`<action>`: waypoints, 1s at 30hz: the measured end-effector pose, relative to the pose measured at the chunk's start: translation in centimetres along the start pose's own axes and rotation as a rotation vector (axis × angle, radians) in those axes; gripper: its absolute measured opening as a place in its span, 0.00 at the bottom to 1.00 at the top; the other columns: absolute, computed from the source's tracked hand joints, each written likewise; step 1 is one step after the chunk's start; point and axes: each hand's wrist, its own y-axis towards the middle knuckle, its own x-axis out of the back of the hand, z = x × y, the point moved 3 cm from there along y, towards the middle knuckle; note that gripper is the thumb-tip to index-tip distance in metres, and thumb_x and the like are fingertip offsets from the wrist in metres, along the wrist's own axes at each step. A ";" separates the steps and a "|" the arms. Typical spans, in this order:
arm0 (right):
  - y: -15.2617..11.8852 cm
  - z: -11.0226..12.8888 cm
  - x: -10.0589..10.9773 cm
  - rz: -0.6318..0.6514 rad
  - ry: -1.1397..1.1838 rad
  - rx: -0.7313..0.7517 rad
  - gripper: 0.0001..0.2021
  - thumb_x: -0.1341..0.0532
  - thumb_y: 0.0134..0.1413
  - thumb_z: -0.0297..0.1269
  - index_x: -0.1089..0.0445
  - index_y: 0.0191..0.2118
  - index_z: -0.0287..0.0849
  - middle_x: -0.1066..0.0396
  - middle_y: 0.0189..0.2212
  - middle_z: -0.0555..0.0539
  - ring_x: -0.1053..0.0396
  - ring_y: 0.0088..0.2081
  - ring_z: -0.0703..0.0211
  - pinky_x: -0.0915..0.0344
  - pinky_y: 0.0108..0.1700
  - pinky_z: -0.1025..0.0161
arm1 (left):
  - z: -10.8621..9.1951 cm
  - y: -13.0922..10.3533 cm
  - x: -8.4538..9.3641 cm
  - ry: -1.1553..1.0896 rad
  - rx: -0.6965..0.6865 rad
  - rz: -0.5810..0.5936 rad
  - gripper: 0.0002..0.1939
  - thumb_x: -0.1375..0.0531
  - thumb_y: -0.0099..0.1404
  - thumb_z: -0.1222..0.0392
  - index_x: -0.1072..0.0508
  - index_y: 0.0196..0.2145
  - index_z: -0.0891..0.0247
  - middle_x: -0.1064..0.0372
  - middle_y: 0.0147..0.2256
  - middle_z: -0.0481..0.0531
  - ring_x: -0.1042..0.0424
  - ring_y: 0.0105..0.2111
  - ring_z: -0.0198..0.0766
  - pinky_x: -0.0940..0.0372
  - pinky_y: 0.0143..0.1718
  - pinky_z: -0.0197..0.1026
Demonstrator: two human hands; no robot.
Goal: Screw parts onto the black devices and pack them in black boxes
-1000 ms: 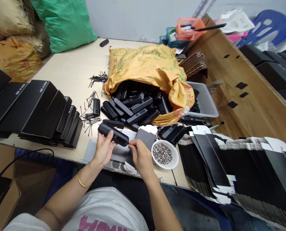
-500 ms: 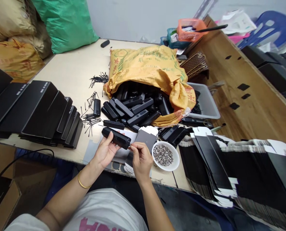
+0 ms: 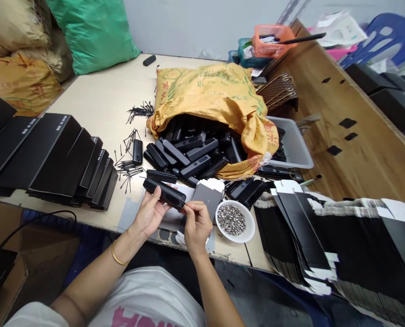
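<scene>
My left hand (image 3: 152, 210) is closed around a black oblong case (image 3: 164, 192) with a patterned side, thumb on top, holding it tilted above the front of the table. At the case's near right end, my right hand (image 3: 197, 223) pinches with thumb and fingertips. What sits in that pinch is too small to make out. Just right of this hand stands a white bowl (image 3: 251, 230) full of small silvery metal pieces (image 3: 231, 220). Beyond the hands, many similar black cases (image 3: 189, 154) spill from the mouth of a yellow woven sack (image 3: 209, 88).
Thin black sticks (image 3: 129, 170) lie scattered left of the sack. Black boxes (image 3: 52, 150) stand in a row at the left, and flat black cartons (image 3: 298, 227) are stacked at the right. A translucent bin (image 3: 301, 150) stands beside a wooden panel (image 3: 325, 109).
The black case has turned a little in my left hand, so more of its patterned side shows. My right hand has shifted slightly left, still at the case's end.
</scene>
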 end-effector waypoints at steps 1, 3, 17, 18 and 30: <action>-0.2 -0.2 0.0 0.015 0.030 -0.051 0.04 0.45 0.59 0.32 0.36 0.32 0.43 0.34 0.27 0.50 0.33 0.27 0.63 0.34 0.30 0.64 | -0.1 0.0 0.0 0.021 -0.010 0.010 0.16 0.38 0.60 0.58 0.32 0.45 0.61 0.28 0.42 0.53 0.29 0.47 0.43 0.36 0.51 0.51; -0.5 -0.5 0.0 0.026 0.038 -0.109 0.05 0.45 0.59 0.34 0.35 0.32 0.43 0.34 0.27 0.50 0.33 0.26 0.63 0.34 0.29 0.64 | -0.3 0.1 0.1 0.062 -0.028 0.023 0.16 0.37 0.59 0.58 0.33 0.45 0.60 0.28 0.42 0.52 0.30 0.48 0.44 0.36 0.51 0.51; -0.6 -0.4 0.5 0.118 -0.062 -0.065 0.03 0.45 0.59 0.33 0.35 0.34 0.43 0.32 0.30 0.48 0.30 0.31 0.61 0.31 0.35 0.63 | -0.8 0.6 0.4 0.072 -0.037 0.004 0.14 0.37 0.59 0.58 0.31 0.43 0.62 0.29 0.43 0.53 0.31 0.48 0.44 0.35 0.49 0.50; -0.4 0.0 0.6 0.127 -0.096 -0.027 0.04 0.45 0.59 0.32 0.35 0.33 0.43 0.32 0.29 0.48 0.30 0.31 0.61 0.32 0.35 0.63 | -0.8 0.5 0.3 0.075 -0.041 0.002 0.14 0.37 0.59 0.58 0.32 0.43 0.62 0.29 0.43 0.53 0.30 0.48 0.44 0.35 0.49 0.50; 0.9 0.6 0.8 0.289 -0.245 0.094 0.07 0.46 0.59 0.32 0.34 0.31 0.44 0.30 0.27 0.48 0.31 0.29 0.60 0.33 0.33 0.63 | -0.4 0.7 0.5 0.111 -0.080 -0.029 0.18 0.36 0.57 0.57 0.34 0.44 0.59 0.29 0.42 0.51 0.29 0.45 0.42 0.35 0.48 0.49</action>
